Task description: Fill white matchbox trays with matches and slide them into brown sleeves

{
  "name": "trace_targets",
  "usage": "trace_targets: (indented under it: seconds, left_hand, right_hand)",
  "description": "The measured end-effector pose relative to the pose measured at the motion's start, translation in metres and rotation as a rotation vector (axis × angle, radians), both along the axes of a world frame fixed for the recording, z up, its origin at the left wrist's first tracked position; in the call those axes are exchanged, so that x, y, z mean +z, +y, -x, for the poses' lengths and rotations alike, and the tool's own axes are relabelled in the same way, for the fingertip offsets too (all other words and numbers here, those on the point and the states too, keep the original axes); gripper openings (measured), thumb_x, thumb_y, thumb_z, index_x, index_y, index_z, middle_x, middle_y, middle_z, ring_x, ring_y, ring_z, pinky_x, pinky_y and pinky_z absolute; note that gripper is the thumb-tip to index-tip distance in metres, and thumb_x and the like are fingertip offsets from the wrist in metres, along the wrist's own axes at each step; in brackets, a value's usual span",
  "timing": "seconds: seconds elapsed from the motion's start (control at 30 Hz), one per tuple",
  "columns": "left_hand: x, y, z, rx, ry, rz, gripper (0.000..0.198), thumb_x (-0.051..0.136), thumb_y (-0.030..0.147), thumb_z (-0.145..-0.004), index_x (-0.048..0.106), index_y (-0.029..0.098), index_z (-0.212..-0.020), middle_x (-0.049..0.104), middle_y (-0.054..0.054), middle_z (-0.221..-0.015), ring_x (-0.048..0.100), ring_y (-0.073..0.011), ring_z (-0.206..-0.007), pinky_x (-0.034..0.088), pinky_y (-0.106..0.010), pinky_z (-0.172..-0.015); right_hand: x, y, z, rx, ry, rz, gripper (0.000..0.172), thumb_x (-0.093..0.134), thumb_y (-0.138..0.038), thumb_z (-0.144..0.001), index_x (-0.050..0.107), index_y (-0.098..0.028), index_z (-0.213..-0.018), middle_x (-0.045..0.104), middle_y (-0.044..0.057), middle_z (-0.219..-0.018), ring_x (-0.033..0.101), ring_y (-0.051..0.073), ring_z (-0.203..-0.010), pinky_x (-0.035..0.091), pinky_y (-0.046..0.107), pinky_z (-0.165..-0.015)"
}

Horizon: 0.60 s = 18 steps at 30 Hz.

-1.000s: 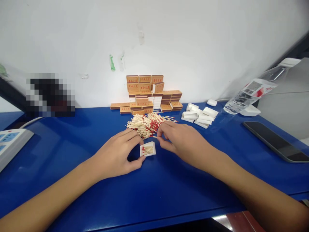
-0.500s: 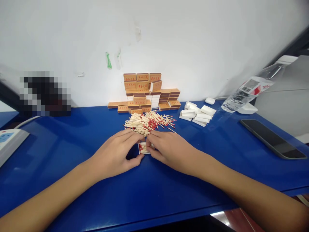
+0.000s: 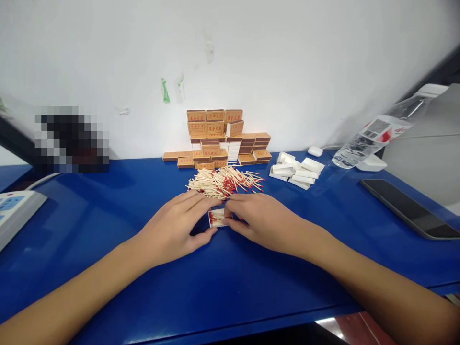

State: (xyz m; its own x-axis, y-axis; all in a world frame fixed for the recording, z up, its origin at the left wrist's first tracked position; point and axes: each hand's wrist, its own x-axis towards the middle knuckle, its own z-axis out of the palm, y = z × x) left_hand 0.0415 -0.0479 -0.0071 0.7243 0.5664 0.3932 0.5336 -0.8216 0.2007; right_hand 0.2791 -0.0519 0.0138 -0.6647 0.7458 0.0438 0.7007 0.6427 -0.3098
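Note:
A small white matchbox tray lies on the blue table between my hands, with red-tipped matches inside it. My left hand grips the tray at its left end, thumb on the near side and fingers on the far side. The fingers of my right hand are pinched together over the tray's right part, at the matches; whether they hold any is hidden. Just beyond both hands spreads a loose pile of matches, most red heads toward the right.
Orange matchboxes stand stacked against the wall behind the pile. Several white trays are heaped to its right. Farther right are a leaning plastic bottle, a white earbud case and a phone. A power strip sits at left.
My right hand has shifted slightly right along the tray, so more of the matches inside show. My left hand stays at the tray. The whole view has shifted a little.

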Motion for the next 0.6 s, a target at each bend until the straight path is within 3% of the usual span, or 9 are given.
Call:
trace_targets:
  seconds: [0.37, 0.6]
  left_hand:
    - [-0.0027, 0.0013, 0.0014, -0.011, 0.017, -0.026, 0.043, 0.067, 0.027, -0.097, 0.057, 0.015, -0.136, 0.072, -0.013, -0.128, 0.068, -0.0296, -0.118, 0.055, -0.049, -0.106]
    - [-0.0027, 0.0012, 0.0027, -0.026, 0.015, -0.036, 0.043, 0.067, 0.027, -0.096, 0.057, 0.014, -0.136, 0.071, -0.013, -0.128, 0.067, -0.0286, -0.117, 0.056, -0.047, -0.105]
  right_hand:
    - [-0.0056, 0.0008, -0.0002, 0.096, 0.096, -0.025, 0.021, 0.052, -0.025, -0.107, 0.069, -0.016, -0.098, 0.069, 0.006, -0.098, 0.063, 0.016, -0.082, 0.043, 0.029, -0.074]
    - [-0.0094, 0.0039, -0.0004, 0.06, 0.111, -0.041, 0.017, 0.06, -0.028, -0.105, 0.071, -0.016, -0.101, 0.071, 0.007, -0.1, 0.066, 0.017, -0.085, 0.045, 0.03, -0.074]
